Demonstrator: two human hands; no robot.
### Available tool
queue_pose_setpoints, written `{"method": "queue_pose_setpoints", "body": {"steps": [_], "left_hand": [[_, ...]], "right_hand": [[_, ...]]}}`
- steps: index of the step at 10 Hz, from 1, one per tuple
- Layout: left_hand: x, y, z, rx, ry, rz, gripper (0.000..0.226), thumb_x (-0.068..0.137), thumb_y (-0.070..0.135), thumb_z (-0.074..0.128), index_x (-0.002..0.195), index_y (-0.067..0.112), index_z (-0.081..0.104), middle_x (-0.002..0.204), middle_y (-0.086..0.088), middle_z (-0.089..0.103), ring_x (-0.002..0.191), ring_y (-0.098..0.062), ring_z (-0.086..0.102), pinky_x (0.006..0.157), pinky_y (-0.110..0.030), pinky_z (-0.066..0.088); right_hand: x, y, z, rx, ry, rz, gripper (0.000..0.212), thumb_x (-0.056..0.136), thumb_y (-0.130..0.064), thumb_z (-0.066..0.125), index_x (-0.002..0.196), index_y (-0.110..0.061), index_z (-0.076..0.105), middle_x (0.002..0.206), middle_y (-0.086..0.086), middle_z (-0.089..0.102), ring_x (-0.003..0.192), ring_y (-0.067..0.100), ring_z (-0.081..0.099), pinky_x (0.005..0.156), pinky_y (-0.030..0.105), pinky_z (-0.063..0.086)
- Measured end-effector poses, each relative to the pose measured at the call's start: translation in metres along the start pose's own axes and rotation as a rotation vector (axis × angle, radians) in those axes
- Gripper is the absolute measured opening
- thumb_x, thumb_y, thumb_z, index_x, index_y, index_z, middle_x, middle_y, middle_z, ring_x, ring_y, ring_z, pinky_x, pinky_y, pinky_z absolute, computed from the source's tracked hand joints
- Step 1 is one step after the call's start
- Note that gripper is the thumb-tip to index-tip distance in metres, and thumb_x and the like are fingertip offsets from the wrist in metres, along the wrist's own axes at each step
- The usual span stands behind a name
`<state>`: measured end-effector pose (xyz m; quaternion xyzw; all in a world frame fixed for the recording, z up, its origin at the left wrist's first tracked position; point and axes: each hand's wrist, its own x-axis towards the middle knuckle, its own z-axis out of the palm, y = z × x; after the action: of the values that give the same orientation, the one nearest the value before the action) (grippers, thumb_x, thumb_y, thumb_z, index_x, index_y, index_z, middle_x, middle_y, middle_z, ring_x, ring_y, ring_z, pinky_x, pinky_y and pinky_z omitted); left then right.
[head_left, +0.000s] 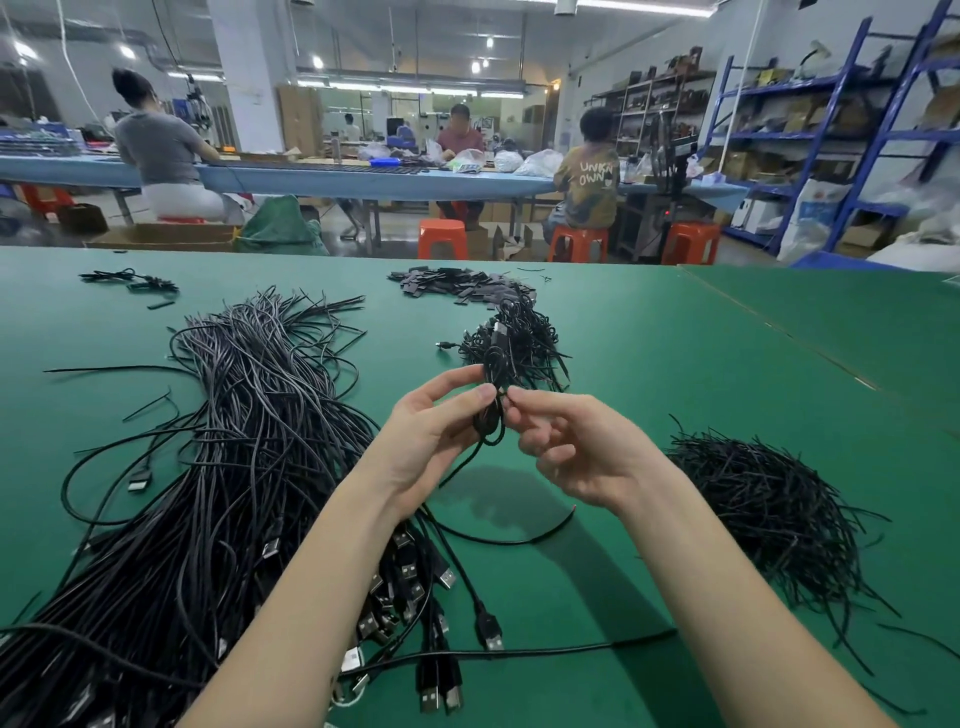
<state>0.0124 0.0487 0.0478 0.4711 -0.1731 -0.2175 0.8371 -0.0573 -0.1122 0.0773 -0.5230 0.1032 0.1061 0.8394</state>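
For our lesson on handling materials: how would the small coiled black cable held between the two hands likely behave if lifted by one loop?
Probably floppy: the small coiled black cable sags in loose loops between the left hand and right hand. Likely light, since fingertips alone pinch it. It may uncoil, as one end trails down toward the green table mat.

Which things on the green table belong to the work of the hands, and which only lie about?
Job in hand: coiled cable, held by left hand and right hand; USB cable pile; bundled cables behind; probably the short black ties.
Lying about: flat black pieces at the back; small cable bunch far left.
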Motion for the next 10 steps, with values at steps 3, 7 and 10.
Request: {"method": "queue_pose_setpoints", "body": {"steps": [3, 7, 10], "left_hand": [[0.001, -0.002, 0.000, 0.045, 0.030, -0.068, 0.052, 0.070, 0.016, 0.075, 0.121, 0.009, 0.066, 0.090, 0.000, 0.073, 0.071, -0.007, 0.064, 0.066, -0.017, 0.053], [0.001, -0.002, 0.003, 0.085, 0.045, 0.107, 0.031, 0.068, 0.018, 0.080, 0.098, 0.019, 0.076, 0.096, -0.006, 0.076, 0.081, -0.013, 0.069, 0.074, -0.019, 0.055], [0.002, -0.002, -0.001, 0.028, 0.065, -0.014, 0.043, 0.073, 0.014, 0.074, 0.116, 0.008, 0.069, 0.085, 0.000, 0.073, 0.067, -0.008, 0.065, 0.065, -0.018, 0.054]], "right_hand": [[-0.006, -0.005, -0.015, -1.417, 0.273, -1.104, 0.018, 0.086, -0.027, 0.079, 0.099, -0.038, 0.074, 0.093, -0.022, 0.070, 0.063, 0.005, 0.063, 0.065, 0.035, 0.055], [0.008, 0.005, 0.003, -0.027, 0.094, -0.093, 0.009, 0.079, -0.020, 0.079, 0.074, -0.016, 0.072, 0.073, -0.003, 0.067, 0.042, 0.001, 0.048, 0.036, 0.010, 0.033], [0.006, 0.006, -0.015, -1.306, 0.322, -1.172, 0.022, 0.088, -0.024, 0.077, 0.104, -0.038, 0.071, 0.096, -0.022, 0.069, 0.063, 0.009, 0.063, 0.058, 0.016, 0.043]]}}
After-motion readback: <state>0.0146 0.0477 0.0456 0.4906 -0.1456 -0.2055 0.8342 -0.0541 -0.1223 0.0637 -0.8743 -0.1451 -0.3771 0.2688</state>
